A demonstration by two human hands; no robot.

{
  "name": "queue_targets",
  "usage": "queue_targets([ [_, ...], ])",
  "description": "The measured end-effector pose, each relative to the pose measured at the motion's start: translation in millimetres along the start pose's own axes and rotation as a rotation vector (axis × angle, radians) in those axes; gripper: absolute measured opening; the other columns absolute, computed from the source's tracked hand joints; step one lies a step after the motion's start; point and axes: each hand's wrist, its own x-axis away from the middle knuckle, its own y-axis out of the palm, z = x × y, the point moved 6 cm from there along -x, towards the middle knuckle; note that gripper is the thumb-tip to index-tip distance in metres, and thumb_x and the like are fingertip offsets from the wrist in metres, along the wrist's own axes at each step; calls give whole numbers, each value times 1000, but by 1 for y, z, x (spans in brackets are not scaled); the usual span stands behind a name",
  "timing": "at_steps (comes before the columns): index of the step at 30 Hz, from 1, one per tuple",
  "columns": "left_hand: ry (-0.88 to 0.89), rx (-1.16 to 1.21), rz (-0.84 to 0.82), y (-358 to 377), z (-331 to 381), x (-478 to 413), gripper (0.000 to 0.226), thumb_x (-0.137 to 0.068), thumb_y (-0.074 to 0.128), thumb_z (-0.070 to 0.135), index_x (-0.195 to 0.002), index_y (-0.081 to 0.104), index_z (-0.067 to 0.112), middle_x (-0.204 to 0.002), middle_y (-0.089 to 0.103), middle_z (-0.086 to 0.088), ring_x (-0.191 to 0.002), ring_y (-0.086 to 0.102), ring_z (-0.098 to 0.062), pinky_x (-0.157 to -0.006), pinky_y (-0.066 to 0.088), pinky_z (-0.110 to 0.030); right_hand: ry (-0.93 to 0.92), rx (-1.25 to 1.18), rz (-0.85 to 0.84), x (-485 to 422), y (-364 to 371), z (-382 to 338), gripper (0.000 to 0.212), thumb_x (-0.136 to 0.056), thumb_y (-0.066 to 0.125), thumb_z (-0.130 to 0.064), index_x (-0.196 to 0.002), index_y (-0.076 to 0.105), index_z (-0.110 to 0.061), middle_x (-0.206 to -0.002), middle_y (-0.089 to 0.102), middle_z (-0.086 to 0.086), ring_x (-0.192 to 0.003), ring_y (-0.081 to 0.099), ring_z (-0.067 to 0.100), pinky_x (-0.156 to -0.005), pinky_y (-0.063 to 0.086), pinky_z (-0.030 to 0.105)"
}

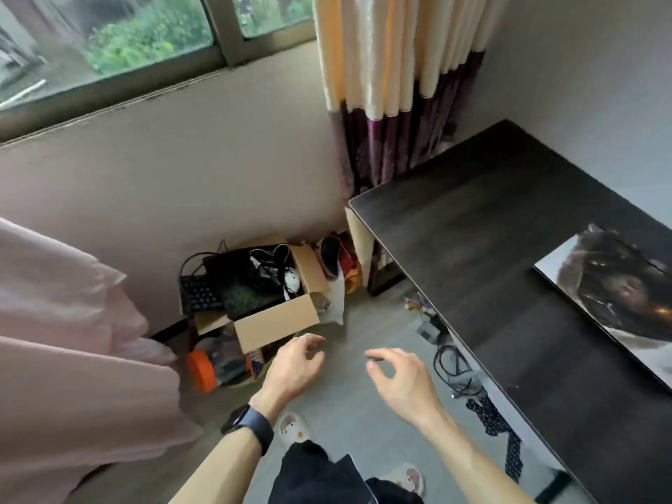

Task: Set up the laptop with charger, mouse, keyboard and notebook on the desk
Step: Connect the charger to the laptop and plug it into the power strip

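Down on the floor against the wall, below the window: open cardboard box (276,326), flaps spread, stuffed with gear. Black keyboard (200,295) wedged at its left side, one end showing, the rest hidden under a dark flat slab, possibly the laptop, cannot say for sure. Coil of black cable (267,265) on top, and beside it a small white object (292,280), maybe the mouse.

All of it ahead and to the left of both hands, and lower. Left hand (295,366) closer, hovering just short of the box's near corner, fingers loosely curled, holding nothing. Right hand (404,380) further right over bare floor, fingers loose and apart, likewise empty. Looks like a reach down and forward-left coming, left hand leading. Keyboard's long axis seemingly running away toward the wall, though too much covered to call it.

Off to the right, dark desk (491,231), its short edge near the box, carrying a large mat (618,285) with dark artwork. More cables (451,361) and a small grey block (427,329), perhaps the charger, on the floor along the desk's edge, nearer the right hand.

No brand, label or lettering readable anywhere: not on the box, not on the mat, not on the dark watch (251,423) at the left wrist.
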Motion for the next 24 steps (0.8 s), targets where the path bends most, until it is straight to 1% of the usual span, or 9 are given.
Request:
queue_targets([
  [3, -88, 105, 66, -45, -53, -2, 36, -90, 55, 29, -124, 64, 27, -118, 68, 6, -104, 64, -10, -93, 49, -24, -41, 27, -94, -26, 42, -47, 25, -96, 57, -36, -118, 68, -35, -118, 66, -16, -117, 54, 12, -100, 39, 22],
  [8, -184, 188, 103, -102, -140, -13, 30, -89, 55, 29, -117, 65, 29, -114, 70, 7, -98, 65, -7, -93, 49, -24, -42, 44, -228, -56, 104, -105, 27, -95, 54, -40, -119, 66, -39, -117, 64, -20, -118, 54, 7, -102, 43, 27],
  [11, -238, 188, 124, -131, -179, -20, 29, -92, 56, 28, -119, 64, 28, -116, 69, 7, -104, 64, -10, -92, 47, -23, -30, 35, -264, -72, 128, -131, 25, -94, 56, -41, -117, 65, -41, -115, 65, -21, -117, 55, 5, -104, 43, 28],
  [13, -277, 197, 134, -148, -198, -22, 30, -92, 55, 27, -120, 64, 29, -118, 69, 7, -109, 63, -12, -93, 47, -25, -33, 49, -293, -80, 141, -150, 25, -94, 57, -41, -118, 65, -41, -115, 65, -21, -115, 56, 4, -103, 44, 27],
  [16, -304, 208, 152, -166, -219, -32, 28, -91, 55, 27, -118, 65, 30, -118, 70, 6, -110, 63, -14, -94, 46, -25, -41, 71, -327, -99, 156, -170, 27, -94, 56, -41, -119, 64, -39, -113, 65, -20, -113, 56, 3, -101, 44, 25],
  [20, -331, 251, 169, -174, -229, -44, 27, -92, 55, 25, -118, 64, 29, -117, 69, 7, -110, 61, -13, -94, 44, -24, -25, 84, -378, -124, 167, -177, 27, -95, 57, -38, -121, 64, -35, -112, 66, -20, -109, 58, -2, -99, 44, 21],
  [22, -345, 273, 186, -180, -233, -57, 28, -92, 56, 24, -119, 64, 28, -119, 68, 7, -112, 60, -12, -97, 43, -23, 5, 78, -409, -145, 171, -178, 27, -95, 57, -37, -121, 64, -34, -111, 66, -18, -107, 58, -3, -98, 45, 20],
  [24, -365, 276, 206, -188, -237, -71, 29, -92, 57, 24, -120, 63, 28, -122, 66, 6, -114, 60, -11, -98, 43, -24, 39, 70, -432, -167, 174, -175, 26, -94, 58, -37, -120, 64, -34, -111, 67, -17, -104, 59, -4, -93, 45, 18],
])
